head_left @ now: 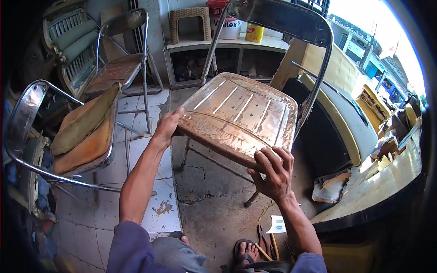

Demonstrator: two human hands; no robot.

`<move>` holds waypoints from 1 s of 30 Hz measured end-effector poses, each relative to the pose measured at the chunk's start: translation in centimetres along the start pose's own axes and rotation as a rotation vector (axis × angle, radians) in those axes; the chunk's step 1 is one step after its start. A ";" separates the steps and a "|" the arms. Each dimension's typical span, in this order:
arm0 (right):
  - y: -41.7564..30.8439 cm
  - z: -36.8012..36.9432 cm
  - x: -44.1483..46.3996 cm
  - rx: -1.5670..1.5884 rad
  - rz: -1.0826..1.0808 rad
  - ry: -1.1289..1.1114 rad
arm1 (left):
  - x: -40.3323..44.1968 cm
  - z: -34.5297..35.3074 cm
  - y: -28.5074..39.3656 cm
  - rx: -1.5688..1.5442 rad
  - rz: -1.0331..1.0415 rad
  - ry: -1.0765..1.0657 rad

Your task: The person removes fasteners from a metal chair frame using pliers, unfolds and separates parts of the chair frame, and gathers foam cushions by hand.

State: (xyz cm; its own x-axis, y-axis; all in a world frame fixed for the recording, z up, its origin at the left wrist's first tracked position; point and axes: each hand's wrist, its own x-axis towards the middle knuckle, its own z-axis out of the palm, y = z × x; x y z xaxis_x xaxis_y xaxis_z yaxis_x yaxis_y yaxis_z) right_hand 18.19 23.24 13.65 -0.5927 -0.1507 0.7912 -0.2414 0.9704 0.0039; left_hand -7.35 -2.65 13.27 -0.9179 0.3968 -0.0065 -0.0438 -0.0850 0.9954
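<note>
A folding metal chair (241, 113) with a rusty, slotted bare seat stands in front of me, its dark backrest at the top. My left hand (169, 123) grips the seat's left front corner, with the thumb on the rim. At the front edge, toward the right, my right hand (274, 174) curls its fingers over the top of the seat rim. The undersides of both grips are hidden.
Two more folding chairs, one with a torn orange seat (86, 136) and one behind it (116, 70), stand left. Pliers (262, 239) and wooden-handled tools (274, 245) lie by my right foot. Cushions (337, 118) lean at right. A stool (190, 25) sits on a shelf.
</note>
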 end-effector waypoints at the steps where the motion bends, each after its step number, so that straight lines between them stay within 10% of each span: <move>1: 0.7 -0.1 0.3 0.033 -0.030 -0.002 | -1.4 -0.2 -0.6 0.005 -0.005 0.004; 5: 6.1 1.6 2.0 0.082 -0.157 -0.046 | -2.4 -0.6 -1.4 -0.086 0.101 0.161; 10: 9.3 8.5 9.1 -0.294 0.305 -0.213 | 8.6 -0.4 -1.2 0.158 0.014 0.510; 14: 5.4 6.0 10.8 0.334 0.260 -0.356 | 12.8 3.1 2.1 0.834 0.052 0.929; 17: 0.8 0.8 5.5 0.384 0.130 -0.827 | 14.3 4.4 0.5 1.289 0.654 0.583; 20: 0.3 -0.5 -4.9 0.443 0.304 -1.153 | 16.5 5.6 -0.5 1.506 0.374 0.211; 27: -4.0 -3.7 -26.2 0.773 1.030 -1.410 | 22.5 4.0 -2.4 1.703 0.206 0.293; 30: -2.8 -5.6 -24.8 0.860 1.024 -1.687 | 26.2 0.2 -1.0 1.647 0.065 0.276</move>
State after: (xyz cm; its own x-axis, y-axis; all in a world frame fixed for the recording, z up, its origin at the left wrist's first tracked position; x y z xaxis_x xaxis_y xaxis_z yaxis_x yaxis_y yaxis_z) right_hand 37.87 25.26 -2.61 -0.5291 -0.2186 -0.8199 0.6133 0.5693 -0.5476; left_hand -31.33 8.01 12.08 -0.9465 0.2541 0.1989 0.2638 0.9643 0.0230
